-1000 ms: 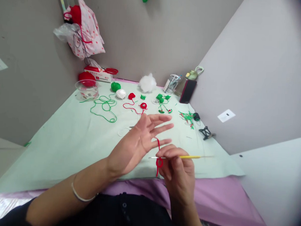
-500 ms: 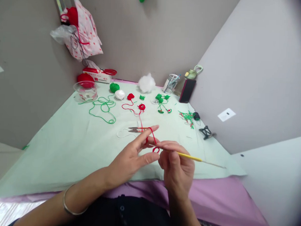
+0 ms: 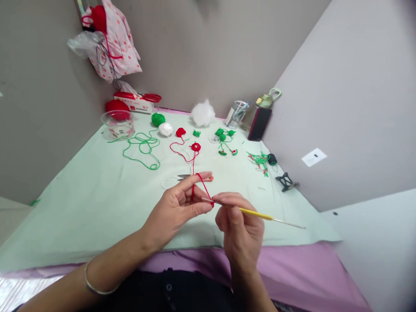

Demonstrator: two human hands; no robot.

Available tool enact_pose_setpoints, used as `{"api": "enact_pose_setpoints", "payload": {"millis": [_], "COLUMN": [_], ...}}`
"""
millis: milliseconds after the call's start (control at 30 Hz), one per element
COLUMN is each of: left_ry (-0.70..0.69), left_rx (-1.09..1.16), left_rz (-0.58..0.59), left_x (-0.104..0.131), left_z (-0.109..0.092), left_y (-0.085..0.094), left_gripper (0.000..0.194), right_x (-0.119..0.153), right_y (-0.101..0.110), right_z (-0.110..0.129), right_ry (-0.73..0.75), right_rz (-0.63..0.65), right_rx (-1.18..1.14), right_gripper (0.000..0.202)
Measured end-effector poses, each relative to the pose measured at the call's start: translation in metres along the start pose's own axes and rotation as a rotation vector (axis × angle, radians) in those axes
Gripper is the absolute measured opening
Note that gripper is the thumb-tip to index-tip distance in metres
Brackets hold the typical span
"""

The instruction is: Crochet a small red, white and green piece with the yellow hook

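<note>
My right hand (image 3: 243, 227) is closed round a crochet hook (image 3: 257, 214) with a yellow grip and metal ends. Its tip reaches left to a small red loop of yarn at my left fingertips. Red yarn (image 3: 204, 185) runs over the raised index finger of my left hand (image 3: 174, 207) and round another finger, while thumb and middle finger pinch by the loop. From there the strand leads back over the table to a red coil of yarn (image 3: 195, 147). Thread snips (image 3: 184, 177) with orange handles lie just beyond my left hand, partly hidden by it.
Behind are a green yarn ball (image 3: 158, 119), a white ball (image 3: 165, 129), white stuffing (image 3: 202, 113) and small green crocheted pieces (image 3: 224, 134). A clear tub (image 3: 118, 125) stands left, a phone (image 3: 260, 124) leans right. Green yarn scraps (image 3: 259, 162) lie near a black stand (image 3: 286, 182).
Both hands have shifted slightly left. The red loop that hung open between them is now drawn in at my left thumb and fingers, with the hook's tip at it.
</note>
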State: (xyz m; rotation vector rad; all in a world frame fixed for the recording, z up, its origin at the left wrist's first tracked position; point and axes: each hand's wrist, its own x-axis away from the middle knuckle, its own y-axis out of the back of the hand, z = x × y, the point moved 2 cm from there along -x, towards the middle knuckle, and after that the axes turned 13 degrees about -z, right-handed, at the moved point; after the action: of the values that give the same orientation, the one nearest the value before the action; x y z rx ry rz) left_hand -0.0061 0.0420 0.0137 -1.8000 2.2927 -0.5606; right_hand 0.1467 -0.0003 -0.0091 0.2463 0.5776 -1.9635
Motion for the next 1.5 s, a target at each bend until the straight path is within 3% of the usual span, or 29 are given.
{"api": "enact_pose_setpoints", "payload": {"millis": [200,467,800,867,1067,1367,1500], "left_ry": [0.063,0.042,0.064,0.069,0.097,0.043,0.019], "left_rx": [0.014,-0.028,-0.083,-0.106,-0.068,-0.012,0.033], "left_rz": [-0.041,-0.046,-0.008,-0.006,0.006,-0.09,-0.153], "left_x": [0.0,0.001,0.007,0.009,0.009,0.004,0.007], "left_z": [-0.002,-0.004,-0.013,-0.014,-0.006,0.0,0.006], "left_y": [-0.002,0.005,0.009,0.009,0.007,0.007,0.003], "left_gripper": [0.089,0.079,0.119,0.12,0.113,0.083,0.083], "right_x": [0.003,0.009,0.004,0.006,0.013,0.005,0.01], "right_y": [-0.004,-0.001,-0.014,-0.013,-0.01,-0.012,-0.014], "right_z": [-0.001,-0.001,0.002,0.001,0.001,0.001,0.0], "right_ry": [-0.001,-0.03,-0.208,-0.196,0.066,0.075,0.226], "right_rz": [0.031,0.01,0.067,0.076,0.095,-0.015,0.006], "right_rx": [-0.014,-0.022,-0.217,-0.2,0.036,0.077,0.253], "right_gripper": [0.02,0.021,0.021,0.021,0.02,0.019,0.023]}}
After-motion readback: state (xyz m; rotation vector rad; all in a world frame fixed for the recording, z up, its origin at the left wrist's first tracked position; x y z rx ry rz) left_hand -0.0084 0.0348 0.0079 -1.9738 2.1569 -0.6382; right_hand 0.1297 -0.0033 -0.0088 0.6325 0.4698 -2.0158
